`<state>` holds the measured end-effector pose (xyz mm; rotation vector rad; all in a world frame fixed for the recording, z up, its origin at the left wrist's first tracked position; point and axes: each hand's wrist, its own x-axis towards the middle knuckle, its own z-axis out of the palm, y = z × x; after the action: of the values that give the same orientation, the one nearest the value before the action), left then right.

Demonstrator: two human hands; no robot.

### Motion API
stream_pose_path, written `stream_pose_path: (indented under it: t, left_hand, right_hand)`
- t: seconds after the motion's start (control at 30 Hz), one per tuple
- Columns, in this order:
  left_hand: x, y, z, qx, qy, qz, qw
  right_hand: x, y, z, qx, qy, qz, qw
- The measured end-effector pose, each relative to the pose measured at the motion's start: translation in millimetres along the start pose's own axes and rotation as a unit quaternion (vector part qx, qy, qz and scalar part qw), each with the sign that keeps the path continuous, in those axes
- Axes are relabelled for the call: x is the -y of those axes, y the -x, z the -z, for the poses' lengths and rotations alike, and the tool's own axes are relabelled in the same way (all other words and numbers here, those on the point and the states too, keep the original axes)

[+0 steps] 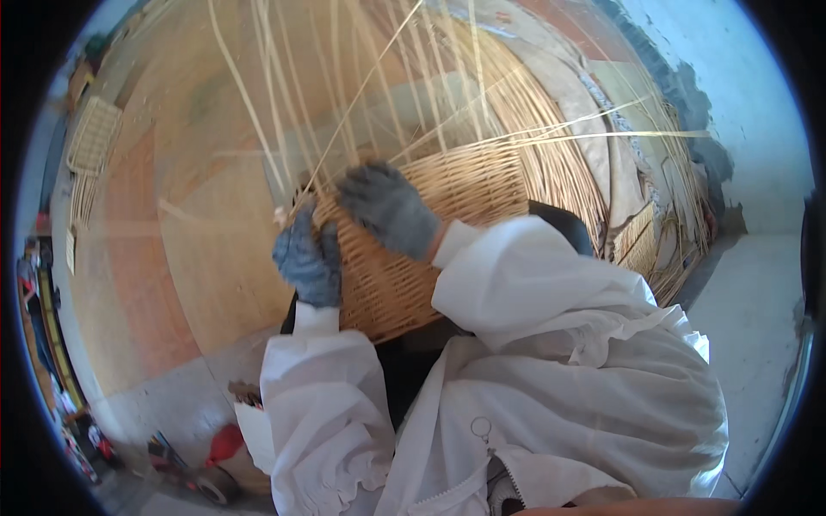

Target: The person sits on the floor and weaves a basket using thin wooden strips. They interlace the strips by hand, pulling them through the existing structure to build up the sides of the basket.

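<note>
A half-woven wicker basket [391, 288] lies across my lap, its tan weave facing up. Long pale wicker stakes [348, 107] fan out from its far edge. At the left corner my gloved left hand [308, 262] is closed around a thin wicker strand [354, 96] that slants up to the right. Beside it, my gloved right hand [389, 211] rests on the weave, fingers bent over the far edge and gripping there. Both gloves are grey; the fingertips are partly hidden among the stakes.
A thick bundle of wicker rods [551, 142] lies on cloth to the right, near a pale wall [757, 112]. Boards [215, 249] cover the floor at left. A flat woven piece [93, 138] lies far left, and a red object [225, 445] sits low left.
</note>
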<state>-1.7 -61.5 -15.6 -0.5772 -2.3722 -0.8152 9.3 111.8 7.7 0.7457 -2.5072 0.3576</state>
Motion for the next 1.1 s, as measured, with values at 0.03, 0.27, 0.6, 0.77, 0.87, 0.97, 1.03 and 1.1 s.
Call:
stream_pose_path:
  t: [0.03, 0.27, 0.6, 0.77, 0.87, 0.97, 1.03, 1.1]
  left_hand:
    - [-6, 1, 5, -0.013, 0.031, -0.010, 0.999]
    - [-52, -42, -49, 0.235, 0.009, -0.106, 0.966]
    - [-81, -29, -77, 0.190, -0.163, 0.020, 0.968]
    - [-90, -25, -96, 0.030, -0.070, -0.057, 0.995]
    - [-114, -28, -80, 0.078, -0.070, -0.037, 0.994]
    - [-161, -52, -107, 0.315, -0.129, 0.092, 0.936]
    - [-179, -64, -116, 0.386, -0.133, 0.092, 0.908]
    - [-173, -69, -113, 0.401, -0.121, 0.087, 0.904]
  right_hand:
    - [-8, 15, 4, -0.023, -0.157, -0.106, 0.982]
    - [-88, 36, 47, -0.113, -0.663, -0.488, 0.557]
    - [-137, -61, 11, 0.031, -0.319, -0.406, 0.855]
    - [-162, 113, 41, -0.177, -0.749, -0.383, 0.510]
    - [-141, 72, 79, -0.100, -0.578, -0.496, 0.640]
    - [-181, 36, 52, -0.062, -0.049, -0.177, 0.981]
    - [-209, 18, 41, 0.120, -0.011, -0.346, 0.930]
    - [-200, 4, 49, 0.157, -0.006, -0.451, 0.879]
